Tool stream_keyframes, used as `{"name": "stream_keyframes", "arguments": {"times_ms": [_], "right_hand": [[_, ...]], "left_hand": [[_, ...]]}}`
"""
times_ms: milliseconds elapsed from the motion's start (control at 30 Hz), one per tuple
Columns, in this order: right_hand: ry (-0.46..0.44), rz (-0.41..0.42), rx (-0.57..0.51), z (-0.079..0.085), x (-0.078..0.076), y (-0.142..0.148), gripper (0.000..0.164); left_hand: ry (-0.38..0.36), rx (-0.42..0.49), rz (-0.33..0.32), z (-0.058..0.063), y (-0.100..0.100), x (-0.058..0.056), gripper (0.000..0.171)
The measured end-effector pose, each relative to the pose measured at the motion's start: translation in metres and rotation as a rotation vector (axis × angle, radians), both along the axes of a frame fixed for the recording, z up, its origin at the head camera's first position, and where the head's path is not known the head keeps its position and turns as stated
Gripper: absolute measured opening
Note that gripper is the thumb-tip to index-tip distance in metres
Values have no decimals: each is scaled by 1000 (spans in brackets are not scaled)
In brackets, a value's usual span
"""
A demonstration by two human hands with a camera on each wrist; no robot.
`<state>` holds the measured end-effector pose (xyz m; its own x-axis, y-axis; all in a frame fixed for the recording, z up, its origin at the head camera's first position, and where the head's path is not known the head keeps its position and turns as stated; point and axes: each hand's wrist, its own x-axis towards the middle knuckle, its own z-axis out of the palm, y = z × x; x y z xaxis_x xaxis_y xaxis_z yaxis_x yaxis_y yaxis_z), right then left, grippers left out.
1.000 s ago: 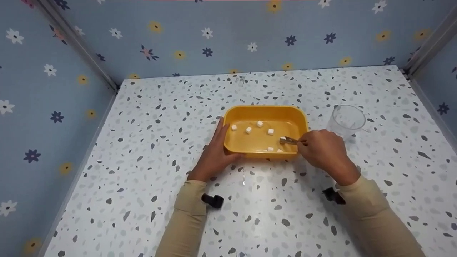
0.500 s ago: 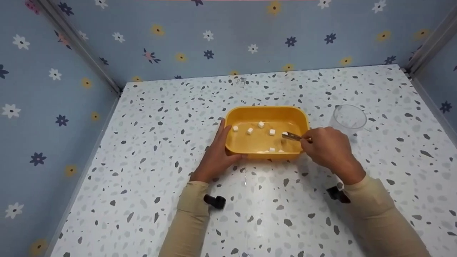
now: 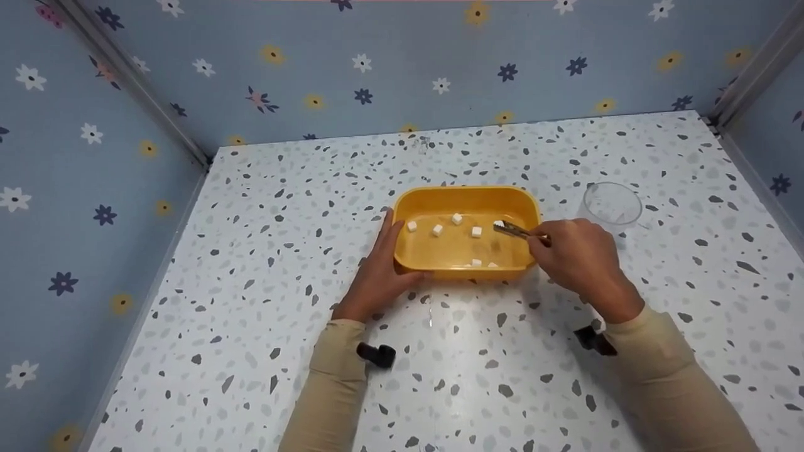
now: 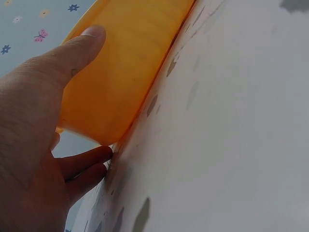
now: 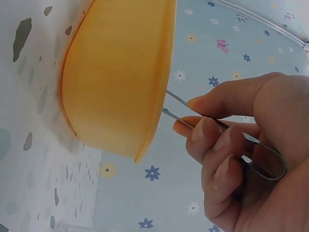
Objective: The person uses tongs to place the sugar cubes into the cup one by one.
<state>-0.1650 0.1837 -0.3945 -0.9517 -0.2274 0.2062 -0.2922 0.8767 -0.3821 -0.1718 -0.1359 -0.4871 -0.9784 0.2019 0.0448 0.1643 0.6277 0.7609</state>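
Observation:
A yellow plastic tub (image 3: 468,274) stands on the speckled table, with several small white cubes (image 3: 477,231) scattered over its floor. My left hand (image 3: 380,270) holds its near left corner, thumb (image 4: 84,50) on the front wall and fingers round the left end. My right hand (image 3: 578,257) pinches small U-shaped metal tongs (image 3: 515,230), the bent end inside the palm in the right wrist view. Their serrated tip reaches over the right rim into the tub, with one white cube (image 3: 499,223) at it. A shadow lies on the tub floor below the tip.
A clear glass cup (image 3: 612,222) stands right of the tub, just beyond my right hand. Flowered blue panels (image 3: 339,69) enclose the back and sides of the table. A small clear object (image 3: 422,144) lies near the back edge.
My right hand and the tongs have risen and shifted slightly away from me, the white cube moving with the tip off the tub floor. My left hand stays at the tub.

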Motion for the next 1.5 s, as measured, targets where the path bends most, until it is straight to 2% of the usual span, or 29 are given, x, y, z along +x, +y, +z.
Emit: {"name": "stream_keyframes", "arguments": {"times_ms": [267,700,1100,1400,1500], "right_hand": [[142,-13,-47,-2,-2,1,21],[185,-28,-79,10,1,13,20],[149,-105,-91,25,4,28,20],[168,-144,-119,33,3,48,19],[137,-177,-117,36,3,54,21]], "left_hand": [[-1,-8,7,2,0,1,110],[3,-2,-5,1,-1,1,109],[15,17,-10,-1,-1,1,110],[24,9,-16,0,0,0,109],[18,6,-12,-1,0,0,109]]}}
